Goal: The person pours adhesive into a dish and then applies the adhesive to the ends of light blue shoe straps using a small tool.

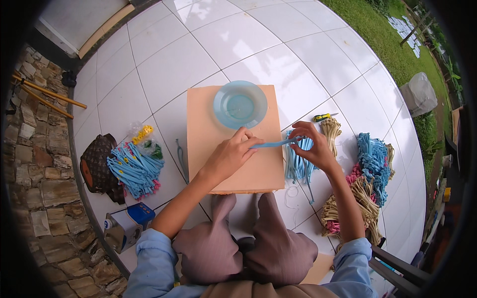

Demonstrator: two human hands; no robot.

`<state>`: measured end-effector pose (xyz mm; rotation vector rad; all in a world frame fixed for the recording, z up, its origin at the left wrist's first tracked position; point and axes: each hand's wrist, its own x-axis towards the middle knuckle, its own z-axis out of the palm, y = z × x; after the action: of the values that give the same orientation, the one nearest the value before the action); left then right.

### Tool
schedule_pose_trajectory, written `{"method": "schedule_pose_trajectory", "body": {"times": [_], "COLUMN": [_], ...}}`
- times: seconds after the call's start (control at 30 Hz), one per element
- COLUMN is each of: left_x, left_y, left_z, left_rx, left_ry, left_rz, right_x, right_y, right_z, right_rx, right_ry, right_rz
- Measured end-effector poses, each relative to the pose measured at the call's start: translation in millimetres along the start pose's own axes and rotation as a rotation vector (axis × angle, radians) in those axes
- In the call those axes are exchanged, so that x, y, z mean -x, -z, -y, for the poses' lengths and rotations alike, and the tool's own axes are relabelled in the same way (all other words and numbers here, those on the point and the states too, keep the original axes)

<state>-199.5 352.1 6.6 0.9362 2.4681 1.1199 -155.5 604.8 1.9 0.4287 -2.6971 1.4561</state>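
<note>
My left hand (229, 155) and my right hand (311, 147) hold the two ends of one light blue strip (274, 144), stretched level between them over the right edge of a peach-coloured board (203, 119). My left hand pinches the strip above the board. My right hand grips the other end just above a loose pile of blue strips (297, 166) on the white tiled floor. A shallow blue plastic bowl (240, 105) sits at the far end of the board, apart from both hands.
A heap of blue, tan and pink bundles (367, 184) lies right of me, a yellow-handled cutter (321, 117) beyond it. Left lie finished blue pieces (135, 169), a brown bag (98, 166), a small box (128, 226) and a stone wall (35, 164). Grass borders the far right.
</note>
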Motion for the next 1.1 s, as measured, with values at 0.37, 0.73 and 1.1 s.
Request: {"method": "schedule_pose_trajectory", "body": {"times": [0.37, 0.73, 1.1], "left_x": [4.1, 6.5, -21.8], "left_y": [-13.7, -41.3, 22.3], "left_z": [21.4, 9.7, 51.9], "left_rx": [-0.566, -0.555, 0.150], "left_ry": [-0.373, -0.281, 0.267], "left_rz": [-0.389, -0.436, -0.699], "right_x": [-21.0, -28.5, -28.2], "right_y": [-18.4, -34.1, -32.3], "right_z": [-1.8, -7.9, -8.3], "right_rx": [-0.032, 0.001, 0.010], "right_ry": [-0.143, -0.203, -0.202], "right_rz": [-0.145, -0.236, -0.232]}}
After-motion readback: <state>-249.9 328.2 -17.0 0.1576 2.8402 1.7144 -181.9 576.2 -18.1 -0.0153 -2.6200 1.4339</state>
